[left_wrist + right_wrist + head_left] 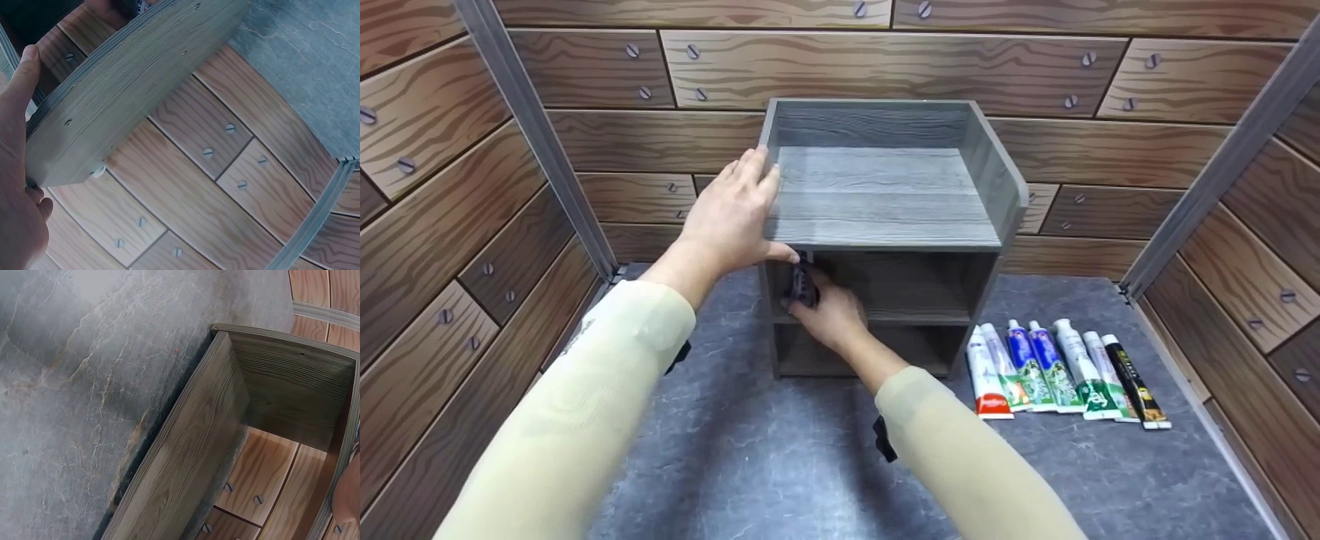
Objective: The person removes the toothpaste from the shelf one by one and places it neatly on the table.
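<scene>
A grey wood-grain shelf unit [885, 195] stands upright, with a walled top and two front compartments. My left hand [731, 206] grips its left side, fingers along the upper side edge and thumb on the front edge below the top board. In the left wrist view, the left hand [19, 169] lies round the end of the side panel [124, 101]. Inside the upper compartment, at its left wall, my right hand [832, 311] holds a dark tube-like item [804, 286] with lettering, partly hidden by the fingers. Only the edge of the right hand [346, 495] shows in the right wrist view.
Several toothpaste tubes [1042, 367] lie side by side on the grey marbled surface [735, 450], right of the shelf unit. Wood-patterned walls [885, 67] with grey metal corner posts [540, 135] enclose the back and both sides.
</scene>
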Motion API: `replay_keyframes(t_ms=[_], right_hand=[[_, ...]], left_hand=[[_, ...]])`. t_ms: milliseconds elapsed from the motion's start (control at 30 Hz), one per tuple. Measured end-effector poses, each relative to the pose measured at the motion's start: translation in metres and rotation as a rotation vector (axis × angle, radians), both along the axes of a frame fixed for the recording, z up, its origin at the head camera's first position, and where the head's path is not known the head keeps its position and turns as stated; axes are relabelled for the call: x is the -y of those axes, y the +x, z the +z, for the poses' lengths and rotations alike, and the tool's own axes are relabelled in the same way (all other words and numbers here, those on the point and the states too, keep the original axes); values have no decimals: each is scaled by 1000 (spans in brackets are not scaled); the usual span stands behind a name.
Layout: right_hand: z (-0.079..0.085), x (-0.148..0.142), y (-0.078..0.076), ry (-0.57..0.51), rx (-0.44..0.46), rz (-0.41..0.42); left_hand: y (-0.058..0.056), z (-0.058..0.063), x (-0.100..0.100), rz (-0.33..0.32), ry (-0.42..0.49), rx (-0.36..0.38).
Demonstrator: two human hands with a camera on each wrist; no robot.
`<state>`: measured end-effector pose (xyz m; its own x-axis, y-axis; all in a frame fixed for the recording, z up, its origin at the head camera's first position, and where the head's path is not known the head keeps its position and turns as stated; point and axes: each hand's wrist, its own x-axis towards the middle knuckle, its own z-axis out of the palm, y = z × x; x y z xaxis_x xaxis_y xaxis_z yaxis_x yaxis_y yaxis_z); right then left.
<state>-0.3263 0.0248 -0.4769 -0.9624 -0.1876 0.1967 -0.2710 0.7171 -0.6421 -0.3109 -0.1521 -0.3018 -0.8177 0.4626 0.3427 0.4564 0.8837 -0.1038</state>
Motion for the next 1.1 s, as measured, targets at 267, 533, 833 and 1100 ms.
replay_keyframes(t_ms=[267, 533, 833, 1100], right_hand=[[-2, 4, 3, 35, 39, 15], [0, 6, 4, 73, 32, 30], [2, 4, 1, 93, 7, 9], [2, 0, 1, 74, 4, -18]], left_hand=[[-1, -6, 5, 0, 107, -1], [0, -3, 4, 79, 150, 29], [0, 3, 0, 118, 96, 49], [0, 1, -3, 87, 121, 7]])
